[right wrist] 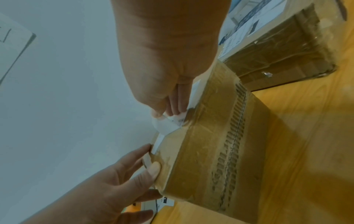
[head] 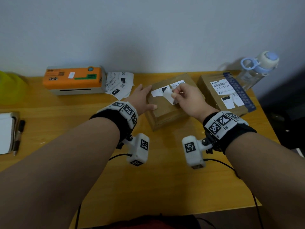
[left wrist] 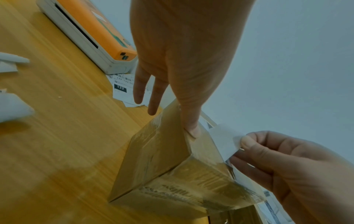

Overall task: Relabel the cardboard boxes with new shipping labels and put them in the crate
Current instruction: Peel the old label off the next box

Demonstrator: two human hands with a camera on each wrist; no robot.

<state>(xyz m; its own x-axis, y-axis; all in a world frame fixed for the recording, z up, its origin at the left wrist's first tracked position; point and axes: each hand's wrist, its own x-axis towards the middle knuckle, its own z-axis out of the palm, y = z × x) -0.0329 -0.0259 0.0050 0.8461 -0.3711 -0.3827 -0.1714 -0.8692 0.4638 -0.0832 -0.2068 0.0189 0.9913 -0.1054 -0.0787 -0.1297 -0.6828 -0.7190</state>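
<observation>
A person sits at a wooden table point(head: 66, 123) with a cardboard box point(head: 166, 113) directly in front of them, set a little aslant; the left hand point(head: 142, 100) lies on the box's left side, fingers straight and spread, thumb pressed along the near top edge to hold it steady. The right hand point(head: 186, 100) is pinched shut on a white label point(head: 168, 95), thumb and forefinger gripping a lifted corner that curls up off the box top while the far part remains stuck down; torn white patches show around it. The step in hand looks like peeling the old label away, though the print under the fingers is too blurred to say whether this sheet is old or new.

A second box point(head: 226, 95), bearing its own label and a strip of blue tape, stands just to the right, apart from the first; a loose pile of printed labels point(head: 120, 85) lies behind the left hand, beside an orange label printer point(head: 74, 80) against the wall; a clear water bottle point(head: 257, 70) stands at the far right corner; a notepad point(head: 6, 133) sits at the left edge.

No crate is in view. The next move probably calls for a slow, low pull so the paper comes off whole, with the left hand bracing the box.
</observation>
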